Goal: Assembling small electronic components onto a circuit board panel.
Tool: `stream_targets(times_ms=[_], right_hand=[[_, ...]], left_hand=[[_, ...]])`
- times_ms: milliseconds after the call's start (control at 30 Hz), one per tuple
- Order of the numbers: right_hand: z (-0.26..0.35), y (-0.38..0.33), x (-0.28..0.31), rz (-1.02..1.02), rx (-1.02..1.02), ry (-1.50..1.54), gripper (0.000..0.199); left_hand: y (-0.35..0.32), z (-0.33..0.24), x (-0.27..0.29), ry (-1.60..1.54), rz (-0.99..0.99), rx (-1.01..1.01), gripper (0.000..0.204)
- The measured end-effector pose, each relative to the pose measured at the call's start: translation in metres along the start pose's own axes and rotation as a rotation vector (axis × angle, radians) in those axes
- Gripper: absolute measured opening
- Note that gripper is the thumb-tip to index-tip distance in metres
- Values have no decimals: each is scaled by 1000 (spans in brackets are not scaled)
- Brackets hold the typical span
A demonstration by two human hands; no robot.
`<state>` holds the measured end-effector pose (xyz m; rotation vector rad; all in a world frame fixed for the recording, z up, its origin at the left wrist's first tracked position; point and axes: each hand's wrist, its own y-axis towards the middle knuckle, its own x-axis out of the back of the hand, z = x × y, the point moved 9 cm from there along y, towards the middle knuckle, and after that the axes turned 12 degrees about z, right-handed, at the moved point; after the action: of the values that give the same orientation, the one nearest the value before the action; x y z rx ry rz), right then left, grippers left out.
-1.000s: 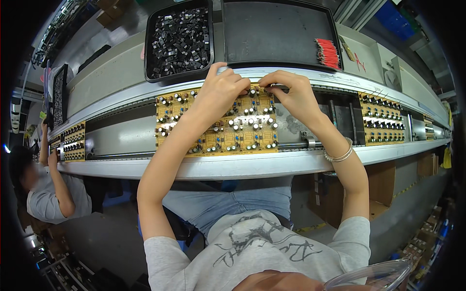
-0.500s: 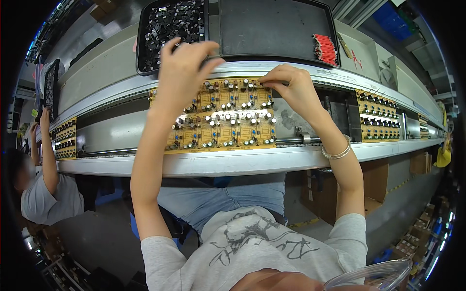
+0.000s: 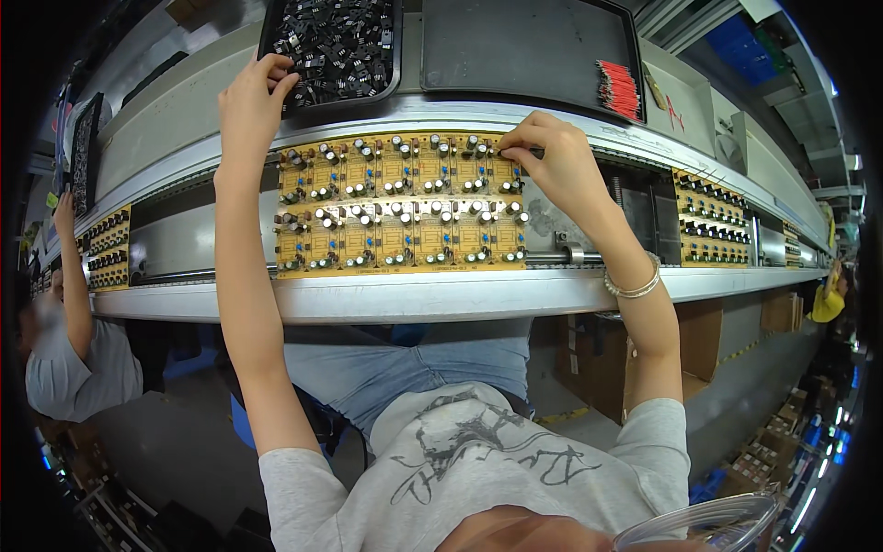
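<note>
A yellow-brown circuit board panel (image 3: 395, 198) lies across the metal rails in front of me, set with rows of small capacitors and other parts. My left hand (image 3: 253, 101) is at the left rim of a black tray (image 3: 397, 55) heaped with small black components (image 3: 336, 46). Its thumb and forefinger are bent and slightly apart over the parts. At the panel's upper right corner, my right hand (image 3: 559, 156) has thumb and forefinger pinched together. Whatever lies between those fingertips is too small to make out.
A wider black tray (image 3: 515, 55) holds a bundle of red-coated parts (image 3: 619, 89) at its right end. Another populated board (image 3: 716, 221) sits on the rails to the right. At far left, a co-worker's arm (image 3: 75, 294) reaches toward a tray beside another board (image 3: 110, 248).
My left hand has moved left from above the panel to the rim of the tray of black components, uncovering the panel's left part. My right hand stays at the corner, pinched.
</note>
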<state>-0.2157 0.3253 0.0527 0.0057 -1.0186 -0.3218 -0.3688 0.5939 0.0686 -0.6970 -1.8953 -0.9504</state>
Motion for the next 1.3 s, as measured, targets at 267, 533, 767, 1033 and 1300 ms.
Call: stream_targets(times_ms=[267,533,767,1033,1300], right_hand=[[-4,1,-1,7,-35,-13,8],[0,3,-5,49,-23,-61,13],[-4,-1,14,-54,-139,-182,41],[-18,-3,-4,72,-232,-151,44],[-7,3,-11,100,-190,-117,50]], left_hand=[[1,2,-7,-50,18,4,21],[-1,3,-1,23,-107,-22,18],[0,2,-3,16,-143,-49,12],[4,0,14,-464,-152,-84,14],[9,-3,16,-900,-94,-71,20]])
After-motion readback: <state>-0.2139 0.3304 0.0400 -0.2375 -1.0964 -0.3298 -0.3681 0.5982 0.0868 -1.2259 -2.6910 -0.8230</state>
